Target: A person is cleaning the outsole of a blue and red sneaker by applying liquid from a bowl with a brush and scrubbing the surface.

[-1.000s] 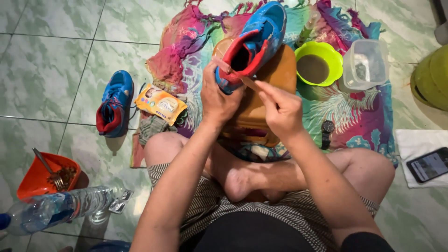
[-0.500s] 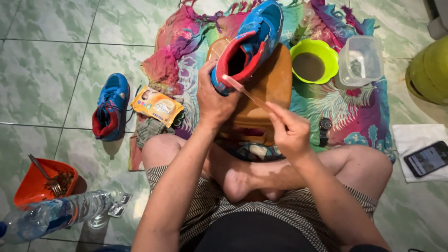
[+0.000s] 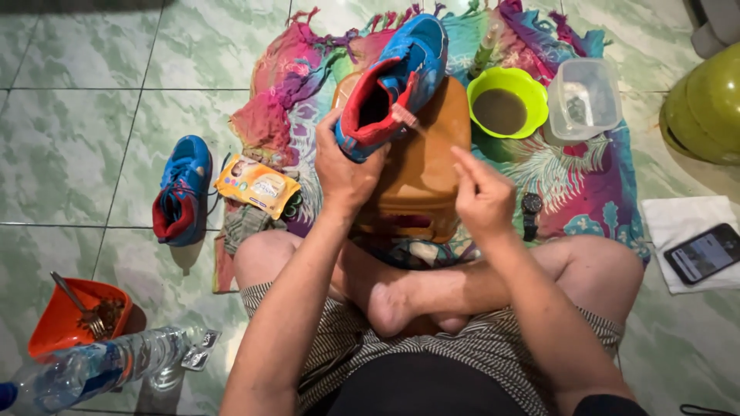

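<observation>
In the head view, a blue and red shoe (image 3: 393, 77) is held up by the left hand (image 3: 347, 166), whose fingers are closed around its heel and red collar, so that the shoe is lifted above an orange-brown stool (image 3: 420, 166) standing on a multicoloured cloth (image 3: 586, 192). The right hand (image 3: 482, 196) is raised just beside the shoe, apart from it, with the fingertips pinched together; a thin thread or needle may be gripped there, but this cannot be made out. A small pale tab is seen at the shoe's collar, between the two hands.

Beyond the stool, a green bowl (image 3: 507, 100) of brownish liquid and a clear plastic container (image 3: 584, 96) are set side by side on the cloth. The second shoe (image 3: 181, 189) lies on the tiled floor (image 3: 92, 131) to the left, near a yellow packet (image 3: 258, 185). A phone (image 3: 703, 253) rests on a white cloth at the right; an orange tub (image 3: 65, 316) and a plastic bottle (image 3: 85, 370) lie at the lower left.

The likeliest mishap is judged to be a slip of the one-handed grip: the shoe would drop onto the stool and could knock the green bowl, spilling its liquid on the cloth. The fingers on the collar could also be pricked, if a needle is indeed held.
</observation>
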